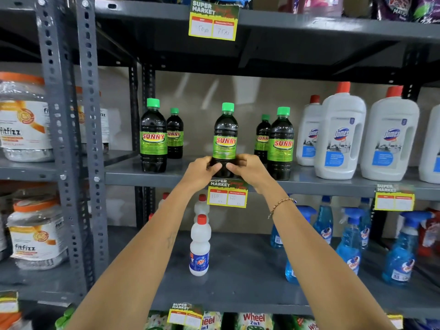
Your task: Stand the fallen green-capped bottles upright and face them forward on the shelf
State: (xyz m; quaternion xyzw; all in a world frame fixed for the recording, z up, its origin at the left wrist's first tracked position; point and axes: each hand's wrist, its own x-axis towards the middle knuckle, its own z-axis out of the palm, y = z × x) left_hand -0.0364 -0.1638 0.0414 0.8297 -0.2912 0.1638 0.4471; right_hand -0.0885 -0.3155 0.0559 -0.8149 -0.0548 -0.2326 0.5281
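Both hands grip the base of the middle bottle (225,139), which stands upright at the front edge of the shelf (181,178) with its label facing forward. The left hand (201,171) wraps the lower left side, the right hand (247,169) the lower right, thumbs nearly meeting across the front. Four other green-capped bottles stand upright: two to the left (153,136), two to the right (281,144).

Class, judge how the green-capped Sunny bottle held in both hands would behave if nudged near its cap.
The held bottle looks tall and narrow, so probably tippy. Dark liquid fills it, likely heavy. Left hand and right hand grip its base.
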